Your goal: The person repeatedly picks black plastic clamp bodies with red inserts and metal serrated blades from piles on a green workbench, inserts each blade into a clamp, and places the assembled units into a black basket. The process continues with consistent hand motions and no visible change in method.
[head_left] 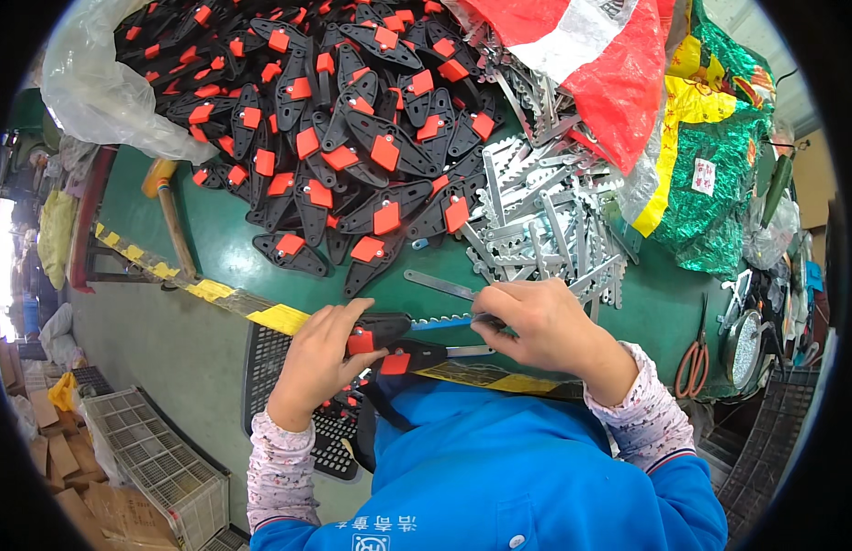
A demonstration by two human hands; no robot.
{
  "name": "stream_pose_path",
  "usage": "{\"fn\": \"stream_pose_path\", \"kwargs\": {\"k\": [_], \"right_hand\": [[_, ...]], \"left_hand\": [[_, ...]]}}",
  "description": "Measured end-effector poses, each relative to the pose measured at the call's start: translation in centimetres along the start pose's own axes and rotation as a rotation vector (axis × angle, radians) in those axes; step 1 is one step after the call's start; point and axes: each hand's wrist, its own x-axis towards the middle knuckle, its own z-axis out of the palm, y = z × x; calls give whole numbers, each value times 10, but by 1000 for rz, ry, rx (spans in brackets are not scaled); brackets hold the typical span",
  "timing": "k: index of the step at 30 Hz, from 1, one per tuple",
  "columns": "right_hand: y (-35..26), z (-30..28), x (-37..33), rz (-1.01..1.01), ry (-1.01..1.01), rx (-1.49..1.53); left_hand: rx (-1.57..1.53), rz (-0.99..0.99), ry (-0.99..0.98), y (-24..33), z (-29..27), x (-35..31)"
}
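My left hand is closed on a black plastic buckle-like part with a red tab, at the table's front edge. A toothed metal strip runs from that part to my right hand, whose fingers pinch its far end. Just below lies a second black part with a red tab, by my left fingertips, and a plain metal strip end sticks out of it. Another flat metal strip rests on the table beyond my hands.
A big heap of black parts with red tabs covers the back of the green table. Right of it lie loose toothed strips under a red-white bag. A hammer lies left, scissors right. A black crate stands below the edge.
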Motion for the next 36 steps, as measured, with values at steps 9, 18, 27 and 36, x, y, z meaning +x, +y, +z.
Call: {"fn": "stream_pose_path", "kwargs": {"k": [9, 18, 27, 36], "right_hand": [[5, 5, -5, -68, -6, -79], [-2, 24, -1, -19, -63, 173], [-14, 25, 2, -70, -123, 106], [-20, 57, 0, 35, 162, 341]], "left_hand": [[86, 42, -142, 4, -14, 6], [-36, 82, -215, 21, -9, 20], [-51, 151, -222, 28, -5, 32], [178, 245, -36, 30, 29, 27]]}}
